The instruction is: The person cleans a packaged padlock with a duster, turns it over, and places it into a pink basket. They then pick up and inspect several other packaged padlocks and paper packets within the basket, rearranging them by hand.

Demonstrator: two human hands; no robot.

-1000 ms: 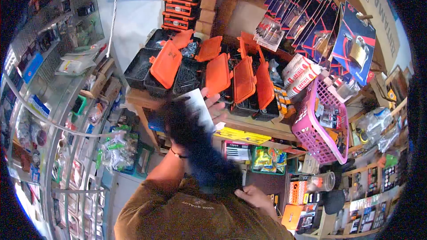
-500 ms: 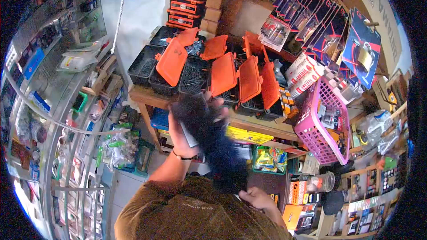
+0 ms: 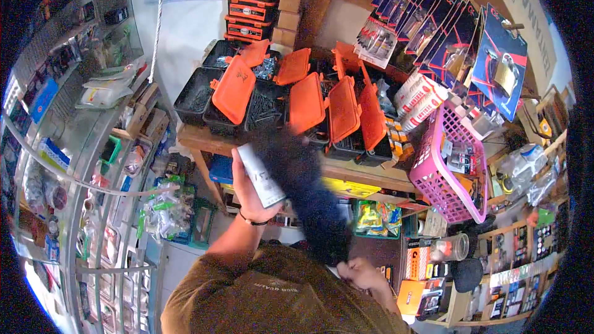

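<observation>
Near the tabletop's front edge (image 3: 385, 177), the white box (image 3: 263, 179) clasped by the left hand (image 3: 246, 193) slants alongside the blurred dark duster (image 3: 314, 213), clamped at its lower end in the right hand (image 3: 362, 274).

I take this for a hardware shop: in my head view, carded padlocks (image 3: 506, 77) hang above a wooden bench (image 3: 210, 143), black bins (image 3: 190, 113) with orange lids (image 3: 234, 89) hold dark screws or nails (image 3: 265, 110), and packaged goods fill a pink basket (image 3: 430, 179).
</observation>
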